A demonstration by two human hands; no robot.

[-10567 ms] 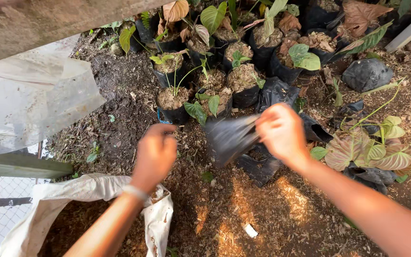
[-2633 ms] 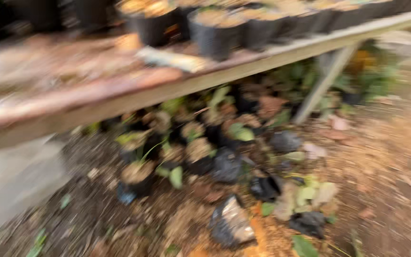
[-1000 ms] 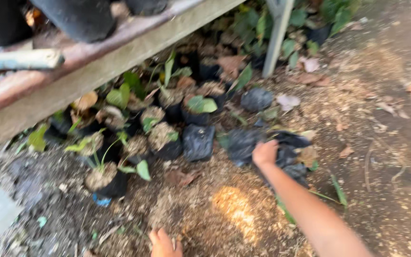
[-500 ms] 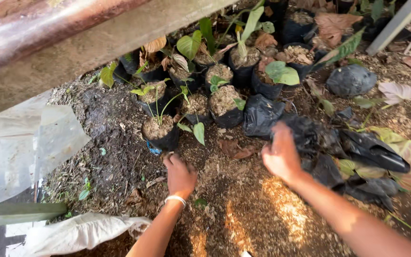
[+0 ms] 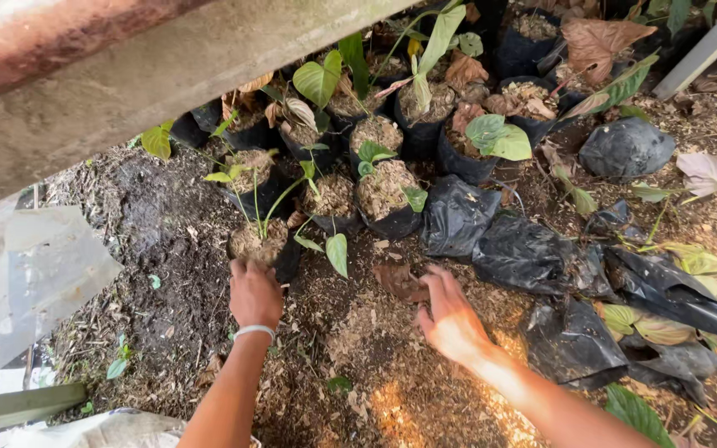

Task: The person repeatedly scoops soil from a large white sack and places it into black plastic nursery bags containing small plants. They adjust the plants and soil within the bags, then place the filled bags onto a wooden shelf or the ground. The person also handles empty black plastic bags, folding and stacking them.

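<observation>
Black seedling bag (image 5: 260, 242) | left hand (image 5: 254, 293) grip hidden behind knuckles | right hand (image 5: 450, 314) grip spread over dry leaf (image 5: 400, 282)

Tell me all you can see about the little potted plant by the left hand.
The seedling bag is a small black plastic pouch, upright, packed to the brim with pale, coarse husky mix. Thin green stems rise from it, bearing a few small leaves. It stands on dark soil at the front of a cluster of similar bags, below a concrete bench edge. The left hand has its fingertips at the near rim.
</observation>
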